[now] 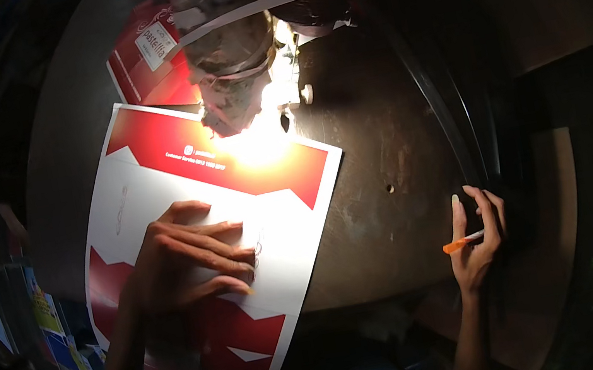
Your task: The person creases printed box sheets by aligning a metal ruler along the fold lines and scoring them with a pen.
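Observation:
My left hand [194, 253] lies with its fingers spread on a large white sheet [288, 221] printed with red shapes, pressing on its middle. Thin loops, like thread or pen marks, show at the fingertips and near the sheet's left side. Away to the right, my right hand [479, 233] holds a slim orange and whitish stick-like tool [466, 240], whose exact kind I cannot make out. It crosses the palm under curled fingers, while the thumb and index finger point up. Over the sheet's far edge hangs the head of a machine [235, 77], strongly lit by a lamp.
The dark worktable [389, 224] curves round the machine, with a small hole in its top. A red printed packet [150, 60] lies behind the sheet. At the lower left are several colourful printed items [65, 349]; a brown board [565, 218] stands at the right.

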Tool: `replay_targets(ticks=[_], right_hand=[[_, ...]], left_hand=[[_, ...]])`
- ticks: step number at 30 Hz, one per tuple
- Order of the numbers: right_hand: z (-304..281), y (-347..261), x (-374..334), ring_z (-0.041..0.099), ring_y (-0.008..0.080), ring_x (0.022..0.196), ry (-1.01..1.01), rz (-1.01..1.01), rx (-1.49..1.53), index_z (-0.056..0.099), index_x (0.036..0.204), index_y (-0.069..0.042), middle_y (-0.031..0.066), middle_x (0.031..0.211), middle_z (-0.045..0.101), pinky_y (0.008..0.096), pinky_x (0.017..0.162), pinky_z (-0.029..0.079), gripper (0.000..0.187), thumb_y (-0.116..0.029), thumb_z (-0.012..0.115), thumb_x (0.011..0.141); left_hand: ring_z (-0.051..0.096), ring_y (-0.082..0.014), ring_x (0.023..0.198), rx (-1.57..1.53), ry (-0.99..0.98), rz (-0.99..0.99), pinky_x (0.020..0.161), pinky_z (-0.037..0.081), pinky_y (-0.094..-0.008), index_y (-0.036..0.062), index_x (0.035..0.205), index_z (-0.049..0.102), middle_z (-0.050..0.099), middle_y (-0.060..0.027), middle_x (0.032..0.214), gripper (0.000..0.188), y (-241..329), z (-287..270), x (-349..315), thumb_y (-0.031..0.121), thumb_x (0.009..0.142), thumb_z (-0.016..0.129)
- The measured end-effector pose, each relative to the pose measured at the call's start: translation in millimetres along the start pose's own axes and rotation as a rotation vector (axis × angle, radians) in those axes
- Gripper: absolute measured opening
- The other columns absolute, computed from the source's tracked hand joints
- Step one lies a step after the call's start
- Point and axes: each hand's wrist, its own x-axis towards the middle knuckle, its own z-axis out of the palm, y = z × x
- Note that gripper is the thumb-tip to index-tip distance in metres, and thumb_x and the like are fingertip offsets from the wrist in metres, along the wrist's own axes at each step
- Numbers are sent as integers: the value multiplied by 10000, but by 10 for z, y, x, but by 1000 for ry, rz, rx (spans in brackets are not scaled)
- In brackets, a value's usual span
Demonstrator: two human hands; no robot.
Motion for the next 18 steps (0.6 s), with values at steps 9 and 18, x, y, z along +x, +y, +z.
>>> replay_targets(ticks=[9, 18], right_hand=[[-234, 61, 105, 628, 282, 1041, -23, -48, -94, 652, 1180, 33, 161, 1108, 645, 400, 888, 511, 274, -15, 662, 910], [-246, 15, 93, 645, 282, 1007, -7, -57, -100, 652, 1181, 35, 163, 1082, 635, 386, 857, 528, 284, -1, 675, 901]], left_hand=[[693, -176, 1139, -5, 67, -50, 1073, 399, -419, 241, 930, 821, 785, 26, 1001, 224, 2, 240, 103, 347, 741, 878], [683, -161, 1156, -64, 104, -16, 1093, 392, -425, 240, 907, 822, 784, 25, 1001, 226, 70, 204, 102, 342, 718, 893]])
